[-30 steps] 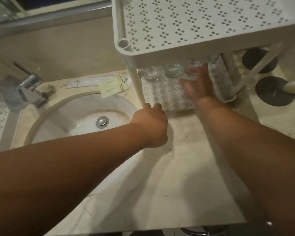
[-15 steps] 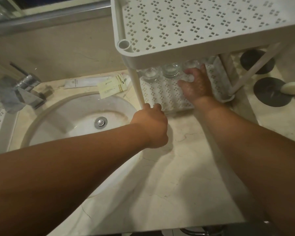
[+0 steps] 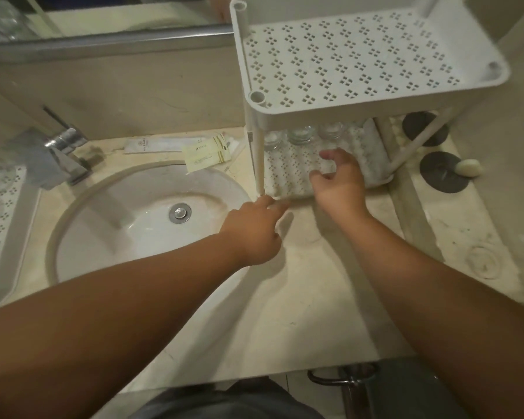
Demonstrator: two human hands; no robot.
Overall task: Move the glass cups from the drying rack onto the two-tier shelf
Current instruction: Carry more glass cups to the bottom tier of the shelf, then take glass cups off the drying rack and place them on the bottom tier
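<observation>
A white two-tier shelf (image 3: 375,95) with perforated trays stands on the counter right of the sink. Three glass cups (image 3: 300,136) stand in a row at the back of its lower tier, partly hidden under the upper tray. My right hand (image 3: 339,179) hovers over the front of the lower tier, fingers spread and holding nothing, a little short of the cups. My left hand (image 3: 254,228) lies on the counter with its fingertips at the foot of the shelf's front left post. A perforated drying rack (image 3: 3,207) with blurred glass shapes sits at the far left.
A round sink (image 3: 127,225) with a chrome tap (image 3: 61,152) lies to the left. Paper packets (image 3: 206,154) lie behind the sink. Two dark round coasters (image 3: 442,173) and a pale soap (image 3: 468,167) sit right of the shelf. A mirror runs along the back wall.
My right hand has drawn back from the rightmost cup toward the front of the lower tier, now empty. The view has tilted up. My left hand stays by the post.
</observation>
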